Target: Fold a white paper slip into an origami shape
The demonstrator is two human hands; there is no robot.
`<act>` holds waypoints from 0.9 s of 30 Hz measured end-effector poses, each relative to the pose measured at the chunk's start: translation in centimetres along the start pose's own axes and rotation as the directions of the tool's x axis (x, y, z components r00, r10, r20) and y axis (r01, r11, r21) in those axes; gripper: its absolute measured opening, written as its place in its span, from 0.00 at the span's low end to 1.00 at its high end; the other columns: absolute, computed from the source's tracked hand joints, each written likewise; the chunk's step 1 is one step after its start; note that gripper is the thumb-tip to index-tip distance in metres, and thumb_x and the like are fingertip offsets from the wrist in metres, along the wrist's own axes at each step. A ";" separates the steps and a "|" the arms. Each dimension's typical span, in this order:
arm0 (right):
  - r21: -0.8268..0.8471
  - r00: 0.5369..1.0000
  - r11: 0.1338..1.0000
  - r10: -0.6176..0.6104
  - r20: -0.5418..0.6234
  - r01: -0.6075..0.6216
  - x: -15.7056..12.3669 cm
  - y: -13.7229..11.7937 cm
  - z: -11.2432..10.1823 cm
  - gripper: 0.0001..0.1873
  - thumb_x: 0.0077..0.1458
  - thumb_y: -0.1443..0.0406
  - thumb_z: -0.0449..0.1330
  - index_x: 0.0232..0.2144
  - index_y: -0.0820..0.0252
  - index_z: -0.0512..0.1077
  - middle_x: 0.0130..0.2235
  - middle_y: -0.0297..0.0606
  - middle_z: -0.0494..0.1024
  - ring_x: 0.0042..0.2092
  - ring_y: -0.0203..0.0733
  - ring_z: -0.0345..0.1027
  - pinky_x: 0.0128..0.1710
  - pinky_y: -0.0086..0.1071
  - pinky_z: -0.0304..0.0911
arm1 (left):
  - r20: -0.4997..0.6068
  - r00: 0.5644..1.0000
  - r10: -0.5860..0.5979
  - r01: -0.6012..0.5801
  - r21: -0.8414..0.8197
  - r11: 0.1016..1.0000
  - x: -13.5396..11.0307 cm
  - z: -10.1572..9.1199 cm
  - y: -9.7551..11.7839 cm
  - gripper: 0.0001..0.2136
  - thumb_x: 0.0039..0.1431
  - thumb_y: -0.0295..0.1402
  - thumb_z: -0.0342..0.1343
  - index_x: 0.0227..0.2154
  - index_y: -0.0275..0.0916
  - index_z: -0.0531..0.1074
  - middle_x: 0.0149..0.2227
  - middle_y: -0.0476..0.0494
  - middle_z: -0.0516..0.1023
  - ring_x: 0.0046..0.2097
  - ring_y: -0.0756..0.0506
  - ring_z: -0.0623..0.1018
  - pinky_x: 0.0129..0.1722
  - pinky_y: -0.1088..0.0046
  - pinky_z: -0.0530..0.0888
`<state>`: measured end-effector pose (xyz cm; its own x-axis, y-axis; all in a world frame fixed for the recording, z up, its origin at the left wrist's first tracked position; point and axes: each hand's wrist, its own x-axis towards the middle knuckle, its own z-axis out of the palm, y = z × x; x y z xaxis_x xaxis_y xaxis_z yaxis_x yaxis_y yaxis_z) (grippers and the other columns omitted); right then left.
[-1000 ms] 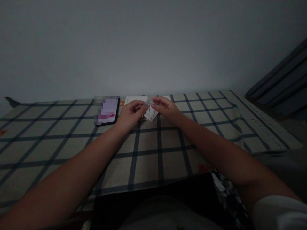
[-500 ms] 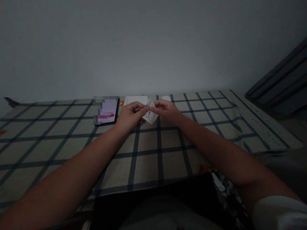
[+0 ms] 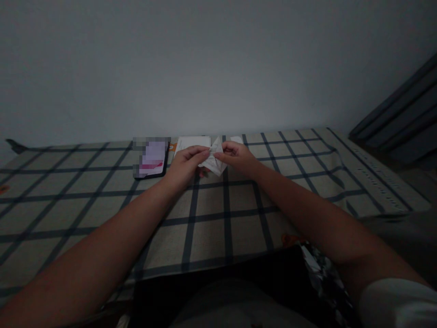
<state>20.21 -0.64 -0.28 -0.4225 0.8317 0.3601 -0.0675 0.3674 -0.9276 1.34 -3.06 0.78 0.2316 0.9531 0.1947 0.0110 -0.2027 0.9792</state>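
A small piece of folded white paper [image 3: 217, 167] is held up between my two hands, with creased flaps and a pointed tip standing at its top. My left hand [image 3: 190, 160] pinches its left side between thumb and fingers. On the opposite side my right hand [image 3: 236, 154] grips it, thumb in front near the middle. Fingers partly cover the paper, so its full shape is hidden. Just behind the left hand lies a flat white sheet or pad [image 3: 194, 141]. Another small white piece [image 3: 236, 139] shows behind the right hand.
A phone or tablet [image 3: 153, 159] with a lit, partly blurred screen lies left of my hands. The checked cloth [image 3: 211, 237] covers the table up to the pale wall [image 3: 218, 68]. Dark folded fabric [image 3: 403, 114] hangs at the right.
The folded paper has turned and opened a little between my fingers, its upper tip now clearer. Both hands keep nearly the same place, with small finger shifts.
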 end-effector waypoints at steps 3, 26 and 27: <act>-0.017 1.000 1.000 0.001 -0.001 -0.001 0.0 0.0 -0.1 0.19 0.50 0.52 0.66 0.34 0.61 0.69 0.33 0.35 0.74 0.36 0.37 0.69 0.36 0.31 0.66 | -0.022 1.000 0.007 -0.006 0.061 0.998 0.0 0.0 0.0 0.17 0.52 0.45 0.65 0.37 0.36 0.78 0.26 0.47 0.77 0.22 0.50 0.74 0.19 0.76 0.70; -0.237 0.961 0.969 -0.126 -0.246 0.067 -0.5 -0.3 0.1 0.17 0.54 0.52 0.63 0.29 0.58 0.67 0.29 0.33 0.69 0.33 0.36 0.63 0.31 0.29 0.60 | 0.068 0.987 -0.147 0.158 -0.203 0.966 0.2 0.4 0.0 0.28 0.58 0.35 0.63 0.62 0.45 0.67 0.41 0.43 0.81 0.36 0.48 0.80 0.35 0.71 0.81; -0.269 0.956 0.961 -0.140 -0.259 0.068 -0.5 -0.3 0.1 0.17 0.54 0.52 0.63 0.28 0.58 0.67 0.29 0.32 0.68 0.33 0.36 0.62 0.31 0.29 0.59 | 0.088 0.981 -0.173 0.190 -0.235 0.953 0.2 0.4 -0.2 0.27 0.58 0.35 0.63 0.61 0.45 0.68 0.43 0.43 0.81 0.37 0.48 0.81 0.37 0.70 0.81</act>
<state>20.37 -1.22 -0.21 -0.1604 0.8513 0.4995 0.1498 0.5212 -0.8402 1.79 -2.94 0.61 0.3106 0.9504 0.0161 -0.1738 0.0401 0.9840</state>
